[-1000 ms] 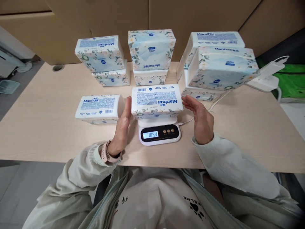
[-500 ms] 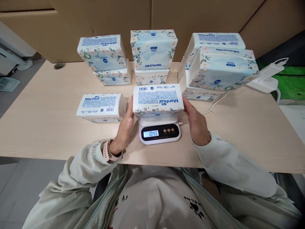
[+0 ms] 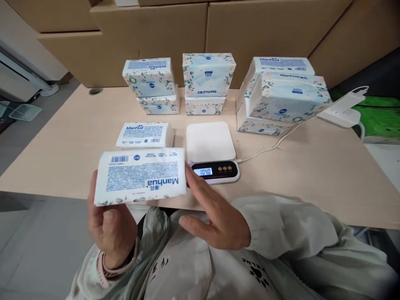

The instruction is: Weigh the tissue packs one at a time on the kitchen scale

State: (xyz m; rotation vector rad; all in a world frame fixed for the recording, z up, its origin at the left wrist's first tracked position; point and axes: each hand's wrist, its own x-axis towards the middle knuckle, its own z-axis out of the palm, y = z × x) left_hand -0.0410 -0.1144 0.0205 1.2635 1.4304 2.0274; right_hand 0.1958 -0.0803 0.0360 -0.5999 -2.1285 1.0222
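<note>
A white Manhua tissue pack [image 3: 140, 177] is raised in front of the table's near edge, left of the scale. My left hand [image 3: 111, 227] grips its left end from below, thumb under the near edge. My right hand [image 3: 215, 212] touches the pack's right end with its fingertips, fingers extended and thumb apart. The white scale [image 3: 211, 141] has a bare plate, and its lit display [image 3: 203, 171] reads about 104.0. Just behind the held pack, another tissue pack [image 3: 145, 134] lies on the table.
Stacked tissue packs stand at the back left [image 3: 150, 85], back middle [image 3: 208, 77] and back right [image 3: 289, 98]. A white cable [image 3: 265, 149] runs from the scale to a power strip [image 3: 342, 116]. Cardboard boxes [image 3: 150, 37] line the table's rear.
Both hands have brought the pack off the scale, leftward and nearer to me. My right hand has turned, with its thumb now spread. The view has shifted slightly.
</note>
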